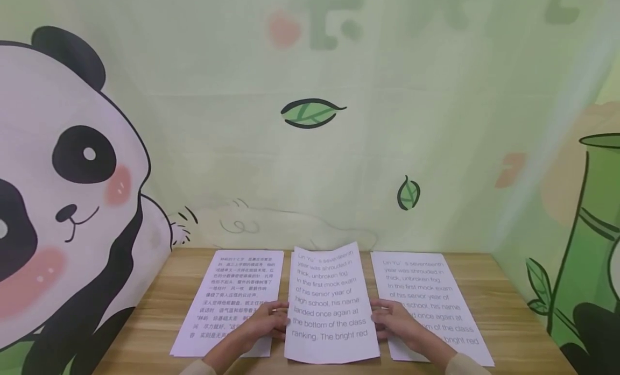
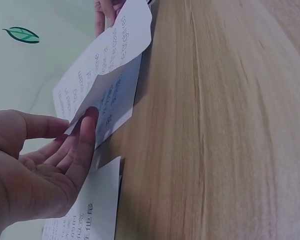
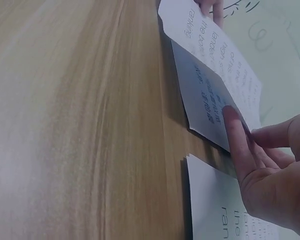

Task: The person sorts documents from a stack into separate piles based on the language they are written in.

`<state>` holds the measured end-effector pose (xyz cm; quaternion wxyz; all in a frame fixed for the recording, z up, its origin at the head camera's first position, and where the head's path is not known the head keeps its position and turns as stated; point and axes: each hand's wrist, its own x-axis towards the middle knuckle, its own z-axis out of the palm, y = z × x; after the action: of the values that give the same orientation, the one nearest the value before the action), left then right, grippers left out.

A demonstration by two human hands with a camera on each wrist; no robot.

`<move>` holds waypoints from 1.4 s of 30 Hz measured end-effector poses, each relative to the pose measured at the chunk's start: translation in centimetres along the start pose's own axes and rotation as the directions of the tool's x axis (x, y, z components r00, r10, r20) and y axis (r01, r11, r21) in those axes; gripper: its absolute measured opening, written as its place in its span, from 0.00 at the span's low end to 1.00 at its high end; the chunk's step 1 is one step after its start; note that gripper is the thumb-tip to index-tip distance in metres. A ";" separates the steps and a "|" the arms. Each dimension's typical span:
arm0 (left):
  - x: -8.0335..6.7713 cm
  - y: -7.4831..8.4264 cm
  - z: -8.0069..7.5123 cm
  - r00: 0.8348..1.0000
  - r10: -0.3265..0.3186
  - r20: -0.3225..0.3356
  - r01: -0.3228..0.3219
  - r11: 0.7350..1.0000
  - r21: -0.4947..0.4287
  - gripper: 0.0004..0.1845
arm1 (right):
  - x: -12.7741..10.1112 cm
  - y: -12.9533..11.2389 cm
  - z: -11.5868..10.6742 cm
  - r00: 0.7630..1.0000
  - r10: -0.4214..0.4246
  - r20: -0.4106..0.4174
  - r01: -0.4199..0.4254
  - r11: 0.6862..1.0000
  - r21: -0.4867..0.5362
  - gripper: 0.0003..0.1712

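Observation:
Between my two hands a printed sheet of paper (image 1: 329,305) with English text is held up off the table, slightly bowed. My left hand (image 1: 263,322) pinches its left edge between thumb and fingers. On the opposite edge, my right hand (image 1: 394,322) has the same pinch. Beneath it, the right wrist view shows another sheet (image 3: 190,92) with Chinese characters lying on the table, partly hidden by the raised one.
To the left lies a stack of sheets (image 1: 232,289) with Chinese text, partly under my left hand. A stack with English text (image 1: 414,283) lies to the right, under my right forearm. The wooden table (image 1: 145,316) meets a printed panda backdrop (image 1: 218,122).

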<state>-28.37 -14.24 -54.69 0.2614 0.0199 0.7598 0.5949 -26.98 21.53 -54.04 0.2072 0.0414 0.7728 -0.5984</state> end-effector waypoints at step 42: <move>3.8 5.1 10.6 0.985 0.167 0.030 -0.163 0.981 -0.104 0.28 | -4.6 3.1 -12.1 0.979 -0.061 -0.193 0.054 0.998 -0.038 0.36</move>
<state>-28.64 -2.02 -53.10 0.2264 0.0811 0.7193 0.6518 -25.12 34.66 -52.76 0.1142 0.0736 0.8000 -0.5845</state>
